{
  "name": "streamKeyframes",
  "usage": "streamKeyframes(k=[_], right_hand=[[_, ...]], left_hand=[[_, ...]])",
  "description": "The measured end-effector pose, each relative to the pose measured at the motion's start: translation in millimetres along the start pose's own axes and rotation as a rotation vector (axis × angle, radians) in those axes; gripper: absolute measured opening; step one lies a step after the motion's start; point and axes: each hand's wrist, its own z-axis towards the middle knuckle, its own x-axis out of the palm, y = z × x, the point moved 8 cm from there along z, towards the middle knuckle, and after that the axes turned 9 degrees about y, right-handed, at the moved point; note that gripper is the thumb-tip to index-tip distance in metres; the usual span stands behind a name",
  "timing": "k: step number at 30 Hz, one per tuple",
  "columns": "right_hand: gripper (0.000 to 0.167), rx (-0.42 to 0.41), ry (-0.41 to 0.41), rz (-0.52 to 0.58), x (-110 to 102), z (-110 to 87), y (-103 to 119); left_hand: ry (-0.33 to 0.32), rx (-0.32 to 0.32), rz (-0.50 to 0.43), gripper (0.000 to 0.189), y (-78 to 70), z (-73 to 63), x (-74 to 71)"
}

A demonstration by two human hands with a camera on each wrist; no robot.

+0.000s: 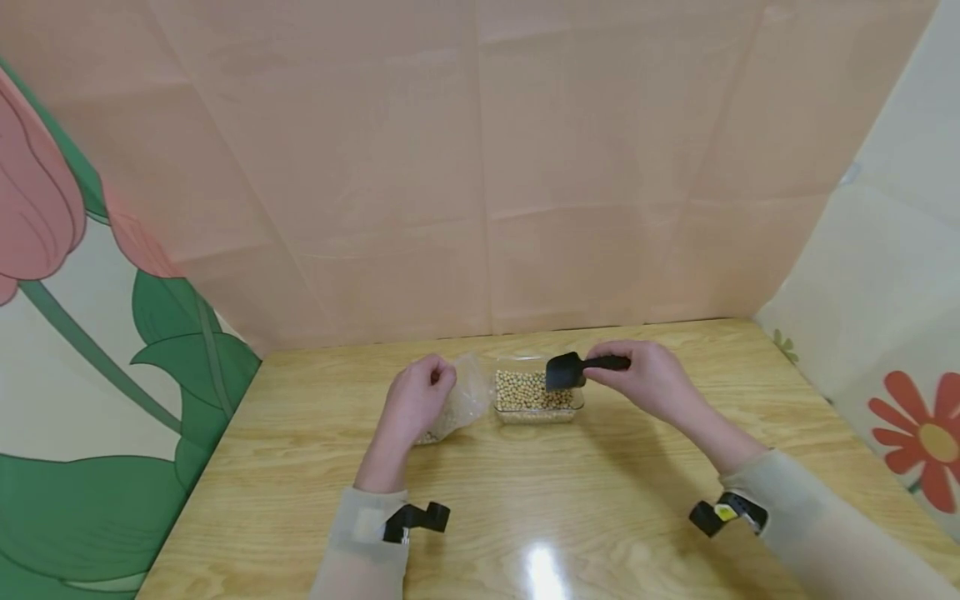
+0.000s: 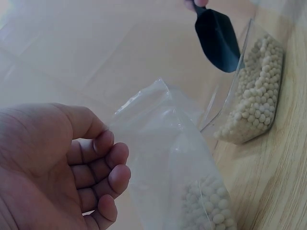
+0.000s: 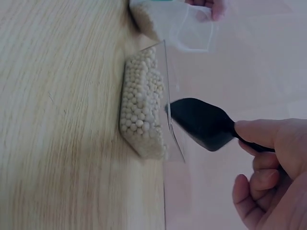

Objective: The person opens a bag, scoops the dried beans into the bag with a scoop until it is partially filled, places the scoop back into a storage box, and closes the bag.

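My right hand [image 1: 651, 379] grips the handle of a black scoop [image 1: 565, 372], its blade tilted down at the rim of a clear box [image 1: 536, 414]. Pale round beans [image 3: 139, 103] fill much of that box. In the right wrist view the scoop's tip overlaps the box's rim, and the blade looks bare inside. To the left, my left hand [image 1: 422, 392] pinches the upper edge of a clear plastic bag [image 2: 158, 139] between thumb and forefinger. More of the beans lie at the bottom of the bag, which stands beside the box.
The box and bag rest on a wood-grain table [image 1: 600, 517]. A pink sheet [image 1: 480, 183] hangs behind the table's far edge. Walls with painted flowers [image 1: 933, 437] stand at both sides.
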Motion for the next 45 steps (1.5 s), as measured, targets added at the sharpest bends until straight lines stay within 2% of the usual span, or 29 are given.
streamKeyframes(k=[6,18,27,45], right_hand=[[0.024,-0.010,0.081,-0.011,5.6,6.6,-0.6],[0.021,0.013,0.175,-0.010,13.0,15.2,0.8],[0.021,0.011,0.188,-0.030,18.2,19.9,-2.1],[0.027,0.053,0.241,0.112,40.0,26.6,-17.3]], left_hand=[[0.001,0.002,-0.004,0.023,0.2,-0.4,0.0],[-0.015,0.011,-0.001,0.021,-0.3,-0.1,-1.8],[-0.017,0.012,0.001,0.021,-0.4,0.3,-1.6],[-0.020,0.010,0.010,0.021,-0.8,0.6,-1.3]])
